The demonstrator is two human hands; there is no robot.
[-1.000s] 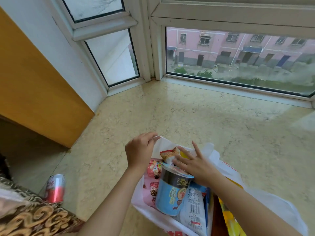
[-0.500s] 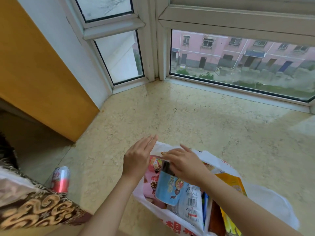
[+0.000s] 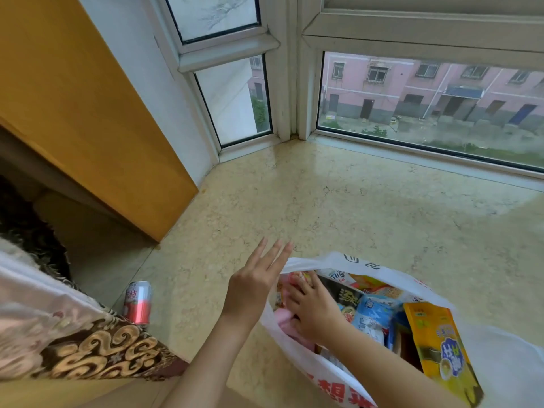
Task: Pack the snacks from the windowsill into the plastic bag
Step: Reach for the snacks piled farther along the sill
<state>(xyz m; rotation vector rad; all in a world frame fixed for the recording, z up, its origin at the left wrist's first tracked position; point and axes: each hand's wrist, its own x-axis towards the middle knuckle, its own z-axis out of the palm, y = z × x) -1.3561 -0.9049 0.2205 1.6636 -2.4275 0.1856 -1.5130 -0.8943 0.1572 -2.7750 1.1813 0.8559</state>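
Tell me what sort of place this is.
Most likely a bedroom or living room in a flat, at a bay window. A wide stone windowsill meets corner window frames looking out on pink housing blocks from above street level, and patterned bedding or a cushion lies beside it.

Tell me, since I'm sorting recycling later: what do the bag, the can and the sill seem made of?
The bag looks like thin white plastic film: crinkled, slightly see-through, printed red. The can seems metal, probably aluminium, with a glossy red and white printed wall. The sill looks like polished beige stone, perhaps marble, veined and reflecting the window.
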